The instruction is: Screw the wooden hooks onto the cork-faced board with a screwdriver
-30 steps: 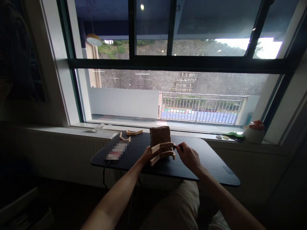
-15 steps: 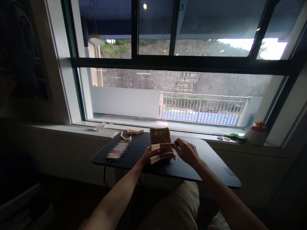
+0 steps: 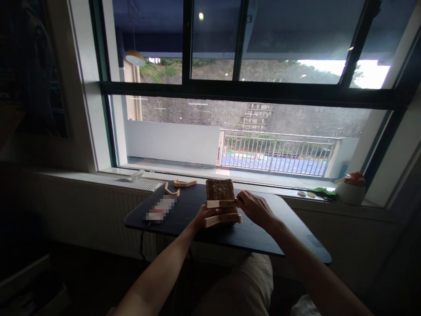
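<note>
A brown, worn rectangular block [image 3: 219, 189] stands on the dark table, with two pale wooden pieces in front of it. The upper wooden piece [image 3: 213, 204] lies across the block's front; the lower wooden piece [image 3: 217, 220] is nearer to me. My left hand [image 3: 202, 216] is closed at their left side, its fingers running between the two pieces and partly hidden. At the right end of the upper piece, my right hand [image 3: 254, 206] pinches with bent fingers. Something small and dark shows at its fingertips, too small to name.
Two more bent wooden pieces, one [image 3: 184, 183] behind the other [image 3: 171, 190], lie at the table's [image 3: 269, 237] back left. A blurred-out item [image 3: 161, 208] with a cord sits near the left edge. A white pot [image 3: 351, 189] and tape rolls [image 3: 311, 194] stand on the windowsill.
The view has tilted slightly. The wooden pieces have turned a little in my grip, and the lower one's right end looks less hooked. Both hands stay at the same places on them.
</note>
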The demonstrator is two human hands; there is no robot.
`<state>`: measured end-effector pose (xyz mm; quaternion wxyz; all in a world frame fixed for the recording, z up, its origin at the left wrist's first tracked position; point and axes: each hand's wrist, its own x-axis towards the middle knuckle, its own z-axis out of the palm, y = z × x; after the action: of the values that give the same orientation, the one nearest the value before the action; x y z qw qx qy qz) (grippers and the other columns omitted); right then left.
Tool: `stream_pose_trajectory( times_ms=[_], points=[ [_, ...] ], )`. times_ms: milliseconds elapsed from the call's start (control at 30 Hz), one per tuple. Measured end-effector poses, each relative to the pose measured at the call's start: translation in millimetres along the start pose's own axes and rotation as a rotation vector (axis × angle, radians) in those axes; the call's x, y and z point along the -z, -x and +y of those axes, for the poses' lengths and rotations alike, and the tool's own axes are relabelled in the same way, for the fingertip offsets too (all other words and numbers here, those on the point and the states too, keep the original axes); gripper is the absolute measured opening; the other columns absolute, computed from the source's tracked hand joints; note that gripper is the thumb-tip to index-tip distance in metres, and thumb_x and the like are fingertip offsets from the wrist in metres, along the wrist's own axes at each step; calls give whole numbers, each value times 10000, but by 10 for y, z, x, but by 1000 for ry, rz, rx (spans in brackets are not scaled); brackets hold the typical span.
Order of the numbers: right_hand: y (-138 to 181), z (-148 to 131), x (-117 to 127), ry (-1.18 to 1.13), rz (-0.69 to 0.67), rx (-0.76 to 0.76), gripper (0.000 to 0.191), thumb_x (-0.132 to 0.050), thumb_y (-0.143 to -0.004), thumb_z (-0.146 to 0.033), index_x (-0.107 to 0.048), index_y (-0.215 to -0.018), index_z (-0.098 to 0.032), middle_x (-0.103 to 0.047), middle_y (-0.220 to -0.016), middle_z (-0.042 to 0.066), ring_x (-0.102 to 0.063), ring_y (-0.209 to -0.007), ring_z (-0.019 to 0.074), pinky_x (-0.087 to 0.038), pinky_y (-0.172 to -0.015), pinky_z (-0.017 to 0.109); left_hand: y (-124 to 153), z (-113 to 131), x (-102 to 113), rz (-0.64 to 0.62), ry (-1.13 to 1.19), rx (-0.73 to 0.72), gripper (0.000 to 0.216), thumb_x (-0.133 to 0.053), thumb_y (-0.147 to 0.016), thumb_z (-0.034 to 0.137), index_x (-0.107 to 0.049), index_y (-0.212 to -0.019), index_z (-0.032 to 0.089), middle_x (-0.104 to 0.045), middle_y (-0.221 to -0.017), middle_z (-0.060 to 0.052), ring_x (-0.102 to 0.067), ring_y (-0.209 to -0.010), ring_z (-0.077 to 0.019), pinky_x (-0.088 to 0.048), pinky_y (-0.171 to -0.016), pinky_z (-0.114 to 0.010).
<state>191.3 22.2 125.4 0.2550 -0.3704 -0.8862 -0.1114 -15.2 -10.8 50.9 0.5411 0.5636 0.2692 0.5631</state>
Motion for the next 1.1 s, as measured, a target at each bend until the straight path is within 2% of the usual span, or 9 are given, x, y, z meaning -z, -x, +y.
stream_pose_trajectory(
  times_ms=[167, 300, 433, 600, 767, 900, 1000, 1033, 1100],
  points=[
    [0, -56, -112, -9, 28, -173, 182, -363, -916, -337, -503, -912, -220, -664, -838, 17, -574, -693, 147, -258, -576, 252, 38, 23, -12, 37, 30, -11, 473, -733, -689, 318, -630, -1091, 91, -651, -1115, -127, -561, -1087, -323, -399, -969, -438],
    [-10, -93, -164, 0, 35, -305, 221, -340, -920, -358, -504, -909, -210, -673, -791, 42, -581, -666, 167, -235, -551, 260, 56, 65, -37, 77, 42, -20, 465, -770, -614, 299, -680, -1040, 133, -665, -1099, -127, -573, -1078, -343, -410, -963, -437],
    [-28, -115, -67, -1, 3, -247, 198, -380, -902, -351, -525, -926, -218, -671, -770, 26, -580, -647, 158, -222, -538, 261, 19, 16, 6, 93, 19, -22, 423, -760, -626, 298, -696, -1010, 132, -671, -1079, -141, -583, -1062, -350, -437, -932, -427],
    [-18, -122, 36, -17, -33, -111, 141, -454, -863, -322, -552, -915, -236, -665, -926, 11, -581, -721, 136, -256, -580, 249, -80, -152, 124, 106, 7, -37, 478, -775, -611, 267, -676, -1049, 106, -673, -1072, -153, -599, -1028, -356, -470, -876, -419],
    [-17, -123, -39, -41, -40, -227, 262, -399, -876, -374, -601, -886, -208, -659, -735, 46, -569, -652, 168, -249, -546, 258, -77, -199, 149, 96, 0, -53, 457, -742, -661, 279, -665, -1071, 92, -661, -1103, -154, -584, -1056, -355, -461, -898, -417],
    [-67, -40, 98, -105, -70, -253, 269, -463, -825, -393, -657, -780, -213, -653, -676, 42, -557, -615, 172, -273, -525, 259, -53, -165, 103, 44, 36, -37, 487, -735, -678, 267, -637, -1112, 71, -634, -1146, -174, -557, -1096, -374, -430, -942, -451],
    [-131, 17, 236, -185, -23, -247, 331, -385, -867, -387, -663, -929, -220, -670, -779, 39, -566, -653, 159, -324, -555, 258, -29, -123, 38, -44, 107, -8, 534, -708, -710, 295, -591, -1184, 79, -588, -1216, -182, -520, -1143, -385, -395, -983, -475],
    [-150, 20, 246, -245, -10, -234, 356, -345, -884, -367, -641, -1016, -219, -671, -820, 36, -570, -668, 148, -346, -575, 253, -19, -108, 18, -67, 128, 1, 546, -705, -712, 307, -583, -1196, 86, -577, -1231, -179, -509, -1154, -388, -384, -993, -482],
    [-178, 4, 193, -466, -41, -166, 319, -396, -847, -304, -629, -1038, -199, -665, -810, 28, -565, -670, 144, -371, -594, 250, 2, -82, -5, -90, 145, 22, 545, -704, -714, 325, -586, -1198, 104, -575, -1237, -170, -500, -1166, -386, -375, -1004, -481]
  ],
)
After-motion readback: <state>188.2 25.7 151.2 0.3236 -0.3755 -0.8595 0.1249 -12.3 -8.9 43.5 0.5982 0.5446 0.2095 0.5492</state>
